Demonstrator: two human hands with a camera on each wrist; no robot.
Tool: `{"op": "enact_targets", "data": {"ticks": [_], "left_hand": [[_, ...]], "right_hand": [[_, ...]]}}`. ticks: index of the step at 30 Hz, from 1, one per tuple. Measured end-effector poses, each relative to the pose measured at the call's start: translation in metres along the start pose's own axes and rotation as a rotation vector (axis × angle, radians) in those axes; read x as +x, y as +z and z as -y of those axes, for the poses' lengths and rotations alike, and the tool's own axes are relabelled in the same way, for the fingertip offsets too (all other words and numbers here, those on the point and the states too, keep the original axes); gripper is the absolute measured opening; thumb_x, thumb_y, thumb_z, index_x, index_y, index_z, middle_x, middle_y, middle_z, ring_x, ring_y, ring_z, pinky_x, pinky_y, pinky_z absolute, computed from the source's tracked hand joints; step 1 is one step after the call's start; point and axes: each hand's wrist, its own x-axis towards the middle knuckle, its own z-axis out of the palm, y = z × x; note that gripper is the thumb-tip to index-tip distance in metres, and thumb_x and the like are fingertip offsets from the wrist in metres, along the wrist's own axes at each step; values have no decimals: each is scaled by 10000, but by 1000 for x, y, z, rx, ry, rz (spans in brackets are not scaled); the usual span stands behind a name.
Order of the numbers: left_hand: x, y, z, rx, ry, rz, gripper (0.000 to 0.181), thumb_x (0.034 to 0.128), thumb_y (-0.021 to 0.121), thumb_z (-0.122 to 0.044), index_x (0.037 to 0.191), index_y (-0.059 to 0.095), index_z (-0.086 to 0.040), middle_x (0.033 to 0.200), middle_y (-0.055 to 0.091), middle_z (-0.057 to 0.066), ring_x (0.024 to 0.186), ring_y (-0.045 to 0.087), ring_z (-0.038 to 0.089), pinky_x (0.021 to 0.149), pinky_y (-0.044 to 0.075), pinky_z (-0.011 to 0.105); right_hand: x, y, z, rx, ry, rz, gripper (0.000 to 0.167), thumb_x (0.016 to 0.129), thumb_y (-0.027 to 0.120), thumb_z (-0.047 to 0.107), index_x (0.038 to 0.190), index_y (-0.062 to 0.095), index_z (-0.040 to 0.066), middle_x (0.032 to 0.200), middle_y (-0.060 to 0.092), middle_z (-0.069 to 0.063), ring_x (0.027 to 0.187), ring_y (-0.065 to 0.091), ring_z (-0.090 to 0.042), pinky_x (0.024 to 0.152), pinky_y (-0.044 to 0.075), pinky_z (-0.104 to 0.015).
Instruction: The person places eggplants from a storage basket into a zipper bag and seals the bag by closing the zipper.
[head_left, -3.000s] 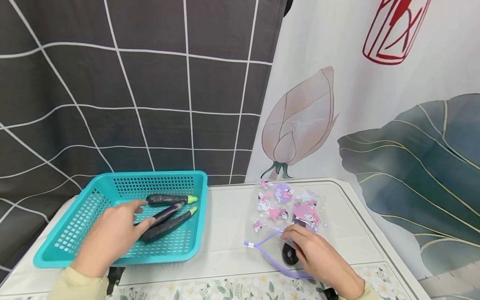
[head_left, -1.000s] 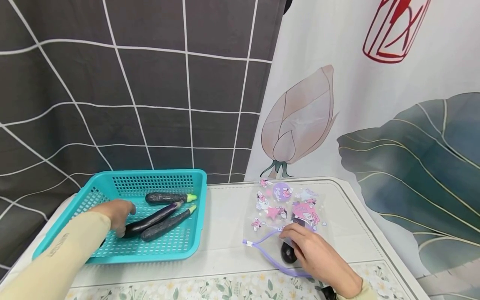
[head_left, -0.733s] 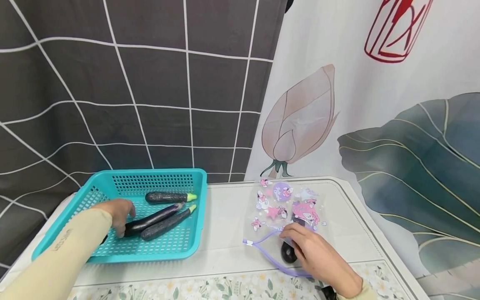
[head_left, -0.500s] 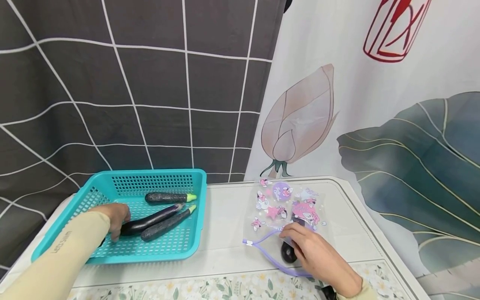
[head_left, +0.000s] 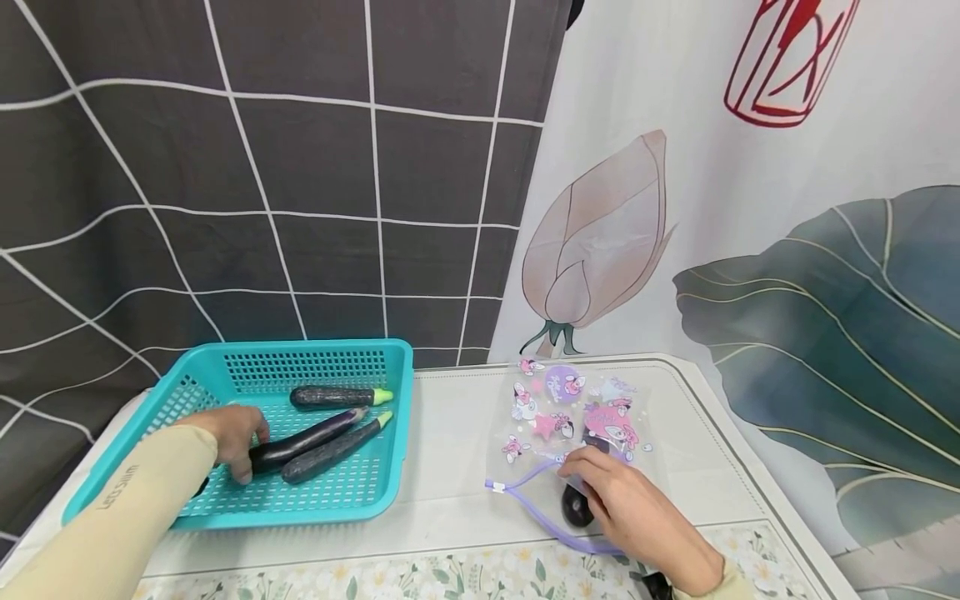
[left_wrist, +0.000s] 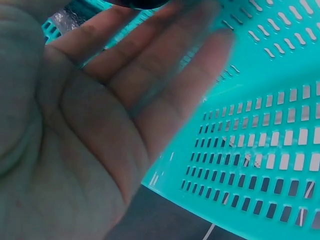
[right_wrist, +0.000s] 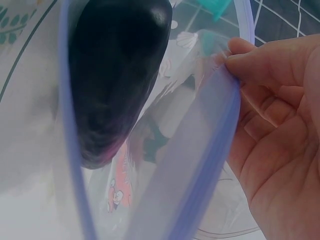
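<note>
Left hand point(head_left: 234, 437) inside teal basket point(head_left: 300, 518), fingers loosely extended, at the blunt end of a glossy eggplant point(head_left: 311, 439); firm contact, cannot tell. Two zucchini point(head_left: 330, 397) beyond those fingers (pale stem ends pointing away). Right hand point(head_left: 637, 510) pinches the slider bag's point(head_left: 546, 427) rim; bagged eggplant point(head_left: 577, 505) just beside the pinch.

Dark gridded backdrop point(head_left: 315, 158) left; white flower-print sheet point(head_left: 697, 208) right; pale tabletop point(head_left: 450, 442), floral strip point(head_left: 450, 573).
</note>
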Motion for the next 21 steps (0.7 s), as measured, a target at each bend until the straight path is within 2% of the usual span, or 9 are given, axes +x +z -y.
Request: {"op": "enact_targets", "data": {"ticks": [3, 10, 16, 21], "left_hand": [[0, 0, -2, -23, 25, -14, 484, 668, 917, -42, 1076, 669, 36, 900, 648, 81, 808, 598, 238, 742, 551, 479], [0, -4, -3, -30, 39, -11, 452, 687, 902, -37, 1080, 687, 26, 935, 655, 99, 847, 613, 261, 759, 550, 495], [-4, -8, -2, -43, 102, -45, 443, 696, 884, -18, 1094, 707, 58, 992, 690, 142, 903, 644, 303, 777, 558, 512], [-6, -13, -4, -42, 155, -64, 397, 717, 865, -24, 1071, 720, 80, 989, 708, 140, 885, 642, 274, 800, 558, 512]], "right_hand": [[0, 0, 0, -1, 4, 2, 328, 846, 671, -123, 1080, 675, 107, 1118, 622, 53, 972, 650, -102, 777, 557, -273], [-1, 0, 0, -8, 14, 6, 323, 849, 675, -116, 1083, 675, 107, 1121, 620, 59, 983, 647, -101, 786, 557, -279], [0, 1, 0, -13, -5, -5, 311, 846, 674, -112, 1070, 678, 104, 1109, 619, 59, 966, 644, -95, 779, 555, -274], [0, 0, 0, -12, -9, -5, 312, 844, 676, -114, 1070, 678, 102, 1109, 618, 57, 962, 643, -94, 777, 554, -273]]}}
